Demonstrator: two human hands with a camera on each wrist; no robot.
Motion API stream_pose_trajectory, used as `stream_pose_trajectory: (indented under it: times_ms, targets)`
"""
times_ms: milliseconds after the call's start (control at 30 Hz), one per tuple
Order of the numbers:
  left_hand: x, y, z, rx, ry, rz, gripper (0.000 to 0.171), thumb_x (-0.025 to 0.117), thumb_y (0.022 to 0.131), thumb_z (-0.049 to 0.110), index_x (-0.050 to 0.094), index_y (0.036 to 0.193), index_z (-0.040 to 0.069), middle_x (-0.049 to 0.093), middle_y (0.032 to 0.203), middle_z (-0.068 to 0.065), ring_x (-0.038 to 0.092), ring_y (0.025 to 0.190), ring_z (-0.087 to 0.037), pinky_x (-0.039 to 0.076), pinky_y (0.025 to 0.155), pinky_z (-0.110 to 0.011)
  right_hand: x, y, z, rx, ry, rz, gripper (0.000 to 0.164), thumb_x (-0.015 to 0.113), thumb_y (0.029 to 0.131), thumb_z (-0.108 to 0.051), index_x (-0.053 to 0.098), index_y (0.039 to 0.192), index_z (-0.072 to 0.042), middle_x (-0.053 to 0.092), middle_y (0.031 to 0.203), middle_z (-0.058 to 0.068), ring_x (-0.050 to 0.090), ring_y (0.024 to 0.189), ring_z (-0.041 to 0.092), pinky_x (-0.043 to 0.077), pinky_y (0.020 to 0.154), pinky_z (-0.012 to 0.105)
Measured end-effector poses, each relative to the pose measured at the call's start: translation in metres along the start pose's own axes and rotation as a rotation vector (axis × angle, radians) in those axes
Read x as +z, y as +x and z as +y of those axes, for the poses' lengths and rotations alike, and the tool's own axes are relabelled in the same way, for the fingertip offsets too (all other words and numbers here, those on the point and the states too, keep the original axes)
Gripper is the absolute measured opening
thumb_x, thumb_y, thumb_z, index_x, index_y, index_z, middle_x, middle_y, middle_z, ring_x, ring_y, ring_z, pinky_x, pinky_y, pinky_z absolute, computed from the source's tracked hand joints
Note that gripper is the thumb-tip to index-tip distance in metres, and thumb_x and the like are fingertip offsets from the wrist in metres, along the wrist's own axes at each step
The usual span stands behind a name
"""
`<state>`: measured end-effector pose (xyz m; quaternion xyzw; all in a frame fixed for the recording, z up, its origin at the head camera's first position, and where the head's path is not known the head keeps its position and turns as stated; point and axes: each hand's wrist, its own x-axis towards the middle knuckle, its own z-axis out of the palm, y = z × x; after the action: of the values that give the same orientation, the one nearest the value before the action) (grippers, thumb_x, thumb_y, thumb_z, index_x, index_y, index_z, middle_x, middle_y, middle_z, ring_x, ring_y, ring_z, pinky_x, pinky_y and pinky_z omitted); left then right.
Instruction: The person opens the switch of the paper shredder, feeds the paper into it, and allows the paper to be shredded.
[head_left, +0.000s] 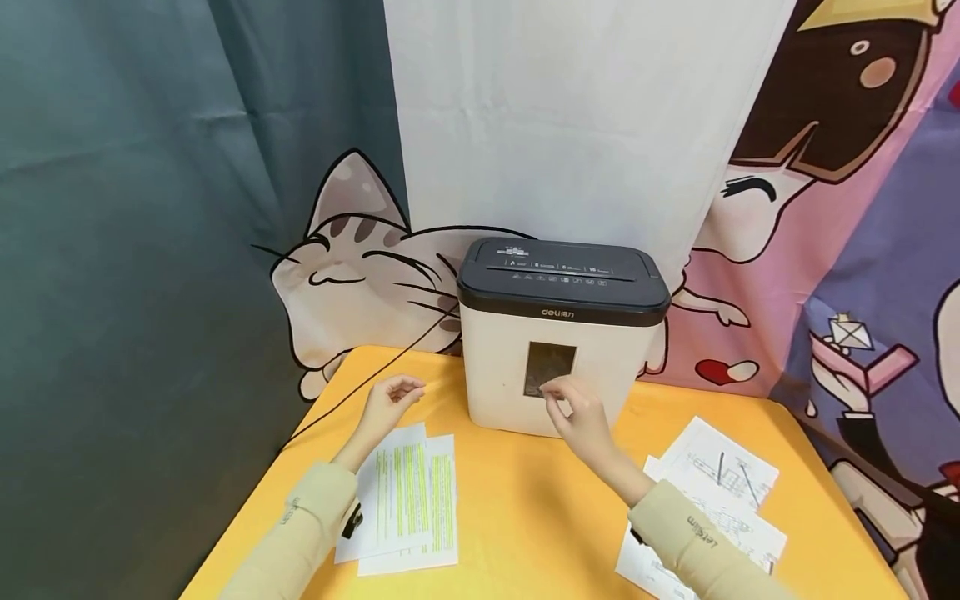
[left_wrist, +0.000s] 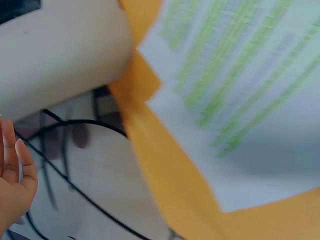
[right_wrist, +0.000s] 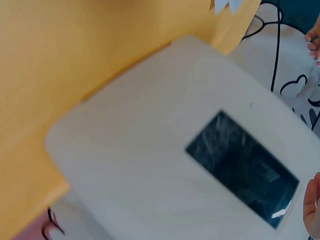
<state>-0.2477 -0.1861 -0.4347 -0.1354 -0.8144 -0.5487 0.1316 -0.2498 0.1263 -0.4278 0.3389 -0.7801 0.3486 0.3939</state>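
Note:
A white paper shredder [head_left: 495,367] with a dark lid [head_left: 562,275] and a small dark window [head_left: 550,358] stands at the back of the table. In front of the window hovers my right hand [head_left: 581,417], its fingers loosely bent and holding nothing. My left hand [head_left: 390,404] hangs in the air left of the shredder, fingers relaxed, with nothing in it. Beneath the left forearm lie overlapping printed sheets [head_left: 405,500] with yellow-green highlighting, their corners showing large in the left wrist view. At the right, the other sleeve partly hides several sheets with line drawings [head_left: 720,467].
The table has a yellow top [head_left: 517,517]. A thin black cable [head_left: 375,375] runs from behind the shredder over the table's left edge. Close behind the shredder hang a grey curtain [head_left: 322,83] and a white backdrop [head_left: 585,108] printed with cartoon figures.

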Motion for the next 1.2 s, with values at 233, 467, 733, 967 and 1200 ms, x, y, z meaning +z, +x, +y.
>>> stream_pose_trajectory:
  times_ms: [233, 467, 733, 967, 1200]
  targets:
    - [-0.005, -0.004, -0.067, -0.096, 0.079, 0.049, 0.012, 0.065, 0.087, 0.005, 0.068, 0.094, -0.004, 0.068, 0.086, -0.024, 0.063, 0.069, -0.012, 0.049, 0.065, -0.016, 0.027, -0.03, -0.022, 0.283, 0.181, -0.001, 0.012, 0.063, 0.081, 0.009, 0.066, 0.086, -0.002, 0.068, 0.081, 0.008, 0.057, 0.069, 0.011, 0.049, 0.062, 0.023]
    - [-0.005, -0.017, -0.1, -0.129, 0.214, 0.074, 0.007, 0.065, 0.087, 0.003, 0.069, 0.09, -0.001, 0.069, 0.083, -0.014, 0.062, 0.075, -0.017, 0.05, 0.069, -0.021, 0.052, -0.055, -0.055, 0.592, 0.332, -0.061, 0.009, 0.065, 0.081, 0.009, 0.066, 0.081, 0.001, 0.069, 0.077, 0.016, 0.059, 0.062, 0.015, 0.05, 0.058, 0.023]
    - [-0.008, -0.03, -0.121, -0.186, 0.474, -0.056, 0.019, 0.064, 0.085, -0.001, 0.066, 0.104, -0.002, 0.065, 0.098, -0.017, 0.061, 0.094, -0.033, 0.05, 0.081, -0.046, 0.061, -0.058, -0.095, 0.717, 0.477, -0.299, 0.005, 0.06, 0.083, 0.01, 0.064, 0.081, 0.007, 0.065, 0.077, 0.022, 0.056, 0.066, 0.012, 0.046, 0.058, 0.018]
    - [-0.009, -0.034, -0.131, -0.157, 0.619, -0.156, 0.025, 0.067, 0.081, -0.001, 0.066, 0.105, 0.002, 0.064, 0.099, -0.019, 0.062, 0.09, -0.036, 0.052, 0.074, -0.045, 0.101, -0.094, -0.1, 0.752, 0.635, -0.411, 0.004, 0.06, 0.083, 0.008, 0.063, 0.084, 0.009, 0.064, 0.079, 0.023, 0.051, 0.067, -0.001, 0.044, 0.058, 0.014]
    - [-0.01, -0.039, -0.133, -0.064, 0.723, -0.205, 0.036, 0.076, 0.074, 0.004, 0.065, 0.108, 0.005, 0.062, 0.104, -0.021, 0.058, 0.095, -0.041, 0.049, 0.076, -0.054, 0.125, -0.112, -0.106, 0.964, 0.762, -0.445, 0.007, 0.061, 0.083, 0.004, 0.063, 0.084, 0.01, 0.06, 0.068, 0.014, 0.049, 0.056, 0.004, 0.047, 0.051, 0.016]
